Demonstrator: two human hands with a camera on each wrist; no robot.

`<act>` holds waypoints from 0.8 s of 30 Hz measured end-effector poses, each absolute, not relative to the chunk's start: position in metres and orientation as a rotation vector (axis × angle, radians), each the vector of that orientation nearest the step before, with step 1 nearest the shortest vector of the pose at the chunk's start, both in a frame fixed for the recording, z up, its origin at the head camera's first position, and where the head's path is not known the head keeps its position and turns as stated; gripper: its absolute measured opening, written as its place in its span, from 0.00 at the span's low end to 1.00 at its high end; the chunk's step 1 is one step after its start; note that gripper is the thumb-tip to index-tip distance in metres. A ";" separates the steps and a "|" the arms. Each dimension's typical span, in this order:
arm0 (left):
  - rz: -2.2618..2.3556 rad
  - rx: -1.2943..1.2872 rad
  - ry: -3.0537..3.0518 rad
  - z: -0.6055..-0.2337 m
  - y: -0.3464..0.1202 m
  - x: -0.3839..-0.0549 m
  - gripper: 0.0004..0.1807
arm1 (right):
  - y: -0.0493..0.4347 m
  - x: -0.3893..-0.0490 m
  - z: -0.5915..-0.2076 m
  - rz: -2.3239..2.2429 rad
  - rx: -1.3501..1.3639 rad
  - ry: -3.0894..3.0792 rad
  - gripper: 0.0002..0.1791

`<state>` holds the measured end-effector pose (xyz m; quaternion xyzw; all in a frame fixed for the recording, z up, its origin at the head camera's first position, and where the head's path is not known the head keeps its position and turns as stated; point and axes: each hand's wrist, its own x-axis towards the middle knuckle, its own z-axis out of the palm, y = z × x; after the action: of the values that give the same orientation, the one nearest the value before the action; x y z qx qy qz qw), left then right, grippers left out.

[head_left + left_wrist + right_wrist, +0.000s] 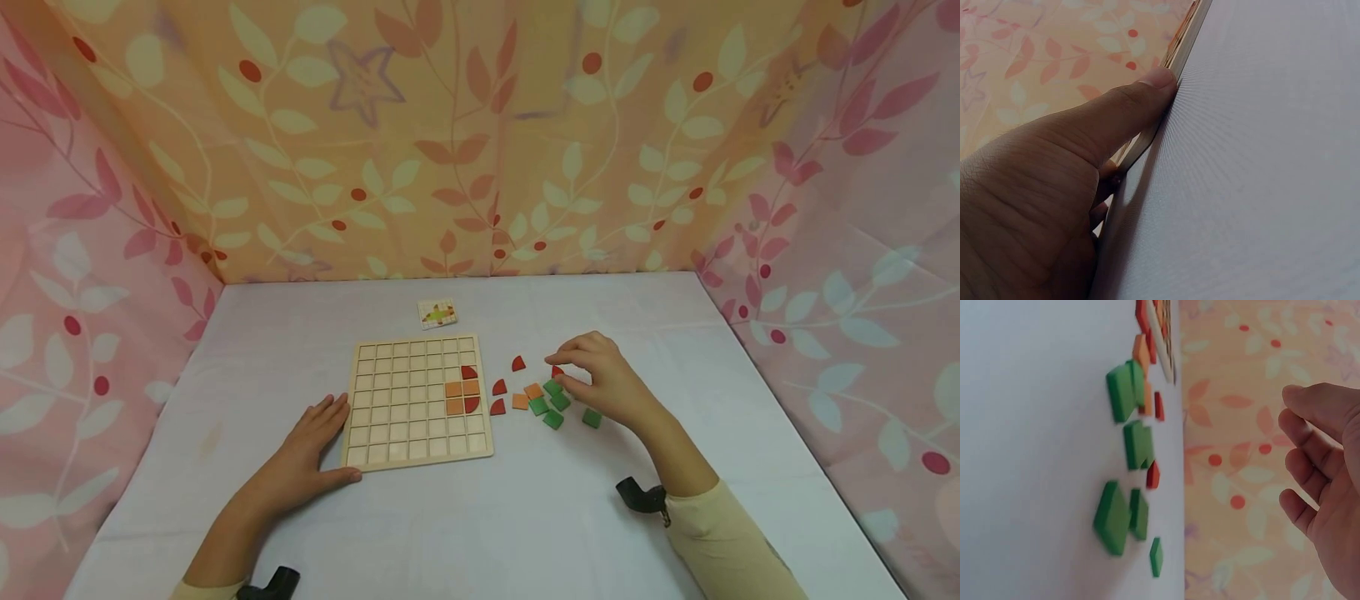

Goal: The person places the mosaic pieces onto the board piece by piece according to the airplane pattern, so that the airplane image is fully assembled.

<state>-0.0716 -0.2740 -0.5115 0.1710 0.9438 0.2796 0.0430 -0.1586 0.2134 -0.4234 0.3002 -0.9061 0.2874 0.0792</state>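
A wooden grid board (397,425) lies flat on the table, with orange square tiles (453,407) and red quarter-round tiles (472,405) in cells at its right side. My left hand (303,450) rests along the board's left edge, its thumb at the near corner; the left wrist view shows the thumb (1129,103) against the board's rim. Above the loose tiles hovers my right hand (607,379), fingers bent loosely and nothing between them. Beneath and beside it lie green square tiles (553,419), loose red quarter-round tiles (518,363) and loose orange squares (520,402).
A small card (437,314) with a coloured pattern lies behind the board. White cloth covers the table (420,533). Patterned curtains (480,150) stand at the back and both sides. A lone green tile (592,417) lies right of the others.
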 end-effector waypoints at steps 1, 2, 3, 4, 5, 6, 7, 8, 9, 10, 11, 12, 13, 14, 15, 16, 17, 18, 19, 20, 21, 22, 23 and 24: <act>0.855 0.523 2.886 -0.512 -0.274 -0.072 0.64 | 0.218 -0.158 -0.426 0.869 0.872 -2.728 0.15; 0.856 0.524 2.885 -0.512 -0.274 -0.072 0.64 | 0.221 -0.158 -0.429 0.879 0.847 -2.743 0.15; 0.858 0.524 2.886 -0.512 -0.274 -0.072 0.64 | 0.225 -0.158 -0.431 0.885 0.824 -2.755 0.16; 0.858 0.525 2.886 -0.512 -0.275 -0.072 0.64 | 0.228 -0.158 -0.434 0.899 0.798 -2.768 0.16; 0.860 0.524 2.886 -0.513 -0.274 -0.072 0.64 | 0.231 -0.157 -0.436 0.908 0.775 -2.777 0.16; 0.861 0.524 2.886 -0.513 -0.274 -0.072 0.64 | 0.233 -0.157 -0.438 0.919 0.760 -2.780 0.16; 0.864 0.524 2.885 -0.513 -0.274 -0.072 0.64 | 0.236 -0.157 -0.440 0.928 0.749 -2.781 0.16; 0.864 0.524 2.885 -0.513 -0.274 -0.072 0.64 | 0.238 -0.157 -0.442 0.937 0.745 -2.779 0.16; 0.864 0.525 2.887 -0.513 -0.274 -0.072 0.64 | 0.240 -0.157 -0.444 0.944 0.741 -2.776 0.15; 0.863 0.528 2.888 -0.512 -0.274 -0.072 0.63 | 0.242 -0.158 -0.447 0.950 0.738 -2.774 0.15; 0.865 0.530 2.889 -0.512 -0.274 -0.072 0.63 | 0.244 -0.158 -0.449 0.948 0.733 -2.774 0.15; 0.864 0.534 2.890 -0.512 -0.274 -0.072 0.63 | 0.246 -0.159 -0.452 0.952 0.729 -2.776 0.15; 0.863 0.539 2.892 -0.512 -0.274 -0.072 0.63 | 0.248 -0.159 -0.454 0.950 0.722 -2.781 0.15; 0.860 0.543 2.894 -0.511 -0.273 -0.072 0.63 | 0.250 -0.160 -0.457 0.947 0.715 -2.786 0.15; 0.860 0.546 2.896 -0.511 -0.273 -0.072 0.63 | 0.252 -0.160 -0.458 0.945 0.709 -2.790 0.15; 0.856 0.547 2.896 -0.511 -0.273 -0.073 0.63 | 0.253 -0.161 -0.460 0.946 0.703 -2.794 0.15; 0.854 0.546 2.895 -0.511 -0.273 -0.073 0.63 | 0.255 -0.161 -0.462 0.949 0.697 -2.800 0.15; 0.849 0.544 2.895 -0.511 -0.273 -0.073 0.63 | 0.256 -0.162 -0.463 0.954 0.696 -2.804 0.15; 0.846 0.540 2.896 -0.511 -0.273 -0.073 0.63 | 0.258 -0.163 -0.464 0.953 0.700 -2.805 0.16; 0.844 0.538 2.896 -0.511 -0.273 -0.072 0.63 | 0.259 -0.164 -0.465 0.954 0.702 -2.810 0.16; 0.842 0.537 2.897 -0.511 -0.273 -0.072 0.63 | 0.260 -0.164 -0.467 0.960 0.702 -2.819 0.16; 0.841 0.535 2.897 -0.511 -0.273 -0.072 0.63 | 0.261 -0.165 -0.468 0.965 0.700 -2.829 0.16; 0.840 0.535 2.897 -0.511 -0.274 -0.072 0.63 | 0.262 -0.166 -0.470 0.966 0.699 -2.838 0.17; 0.839 0.535 2.898 -0.511 -0.274 -0.072 0.63 | 0.263 -0.166 -0.472 0.966 0.700 -2.844 0.17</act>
<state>-0.0719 -0.2737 -0.5109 0.1746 0.9450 0.2737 0.0389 -0.1661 0.2630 -0.4718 0.2267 -0.9218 0.3132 0.0290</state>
